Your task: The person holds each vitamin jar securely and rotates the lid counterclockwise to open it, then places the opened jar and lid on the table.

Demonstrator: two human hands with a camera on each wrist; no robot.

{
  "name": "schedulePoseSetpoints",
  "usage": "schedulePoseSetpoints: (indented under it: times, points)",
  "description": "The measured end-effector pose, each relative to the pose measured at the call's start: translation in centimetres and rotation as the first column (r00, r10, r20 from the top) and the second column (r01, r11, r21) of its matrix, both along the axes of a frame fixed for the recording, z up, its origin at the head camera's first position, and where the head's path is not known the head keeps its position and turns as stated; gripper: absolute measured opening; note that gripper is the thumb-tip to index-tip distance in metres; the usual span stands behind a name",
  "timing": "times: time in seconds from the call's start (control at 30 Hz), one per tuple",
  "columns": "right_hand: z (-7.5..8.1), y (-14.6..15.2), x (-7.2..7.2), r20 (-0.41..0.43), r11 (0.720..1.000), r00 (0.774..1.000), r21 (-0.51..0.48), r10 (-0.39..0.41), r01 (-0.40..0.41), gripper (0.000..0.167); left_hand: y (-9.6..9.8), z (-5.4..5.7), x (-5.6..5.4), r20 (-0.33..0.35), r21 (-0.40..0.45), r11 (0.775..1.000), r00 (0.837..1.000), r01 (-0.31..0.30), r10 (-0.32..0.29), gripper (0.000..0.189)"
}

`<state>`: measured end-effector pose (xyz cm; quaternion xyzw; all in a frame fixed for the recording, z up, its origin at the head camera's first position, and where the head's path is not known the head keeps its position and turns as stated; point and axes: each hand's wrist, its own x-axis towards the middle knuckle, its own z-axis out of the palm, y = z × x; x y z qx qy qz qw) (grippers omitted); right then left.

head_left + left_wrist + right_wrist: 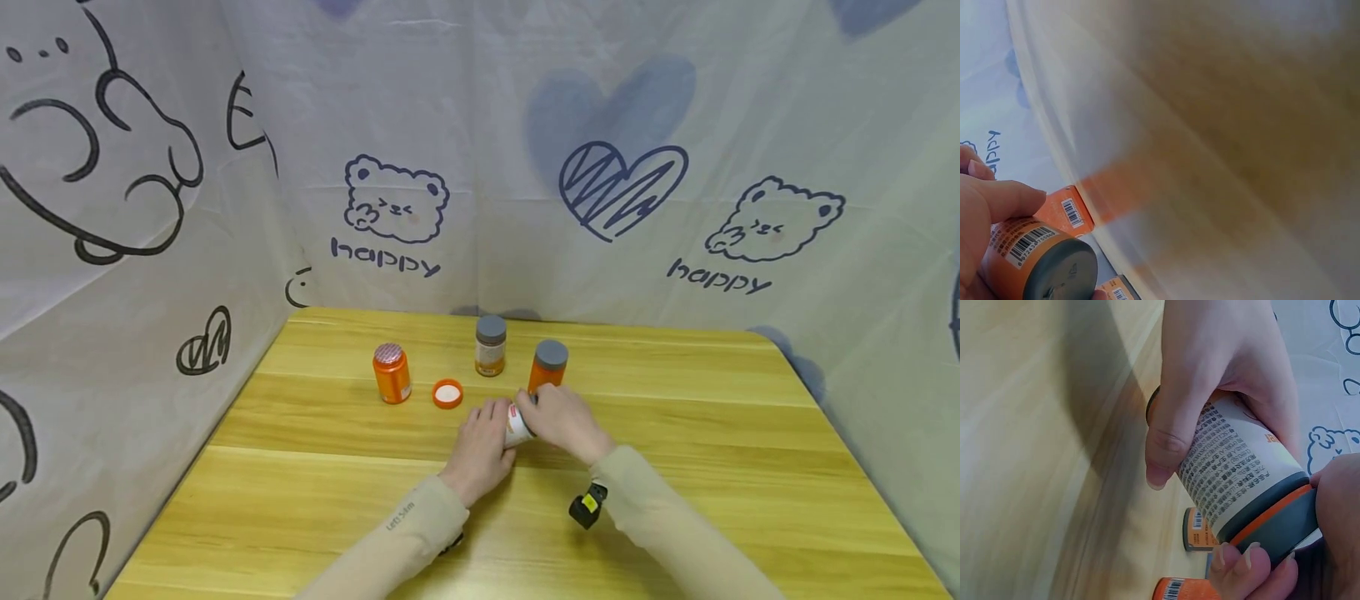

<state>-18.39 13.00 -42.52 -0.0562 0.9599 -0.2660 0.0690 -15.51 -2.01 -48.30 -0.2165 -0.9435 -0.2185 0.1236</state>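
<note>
Hands [477, 446] [564, 421], tilted bottle [517, 426], cap [1280, 524] seemingly rightward

Soft, even light across the head view, the yellow wood-grain desk [240, 500] taking only faint shadows beneath the cream fabric sleeves [667, 508]. Dimmer on the left wrist, where the glossy desk mirrors an orange barcoded bottle [1055, 214] as a blurry smear. Right wrist: print fairly sharp on the white-labelled cylindrical bottle [1235, 459], a broad soft-edged shadow streaking the desk.
</note>
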Motion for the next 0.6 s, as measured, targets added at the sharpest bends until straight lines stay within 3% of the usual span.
schedulePoseSetpoints:
  times: [0.33,0.6]
  points:
    - [-1.2,0.4,0.5,-0.132,0.996,0.988,-0.037,0.079,-0.085,0.037,-0.6,-0.1,-0.1,0.127,0.079,0.993,0.987,0.087,-0.096,0.059]
    - [-2.3,1.1,0.6,-0.232,0.984,0.958,-0.017,0.17,-0.179,0.029,-1.2,-0.2,-0.8,0.285,0.205,0.963,0.931,0.172,-0.227,0.056]
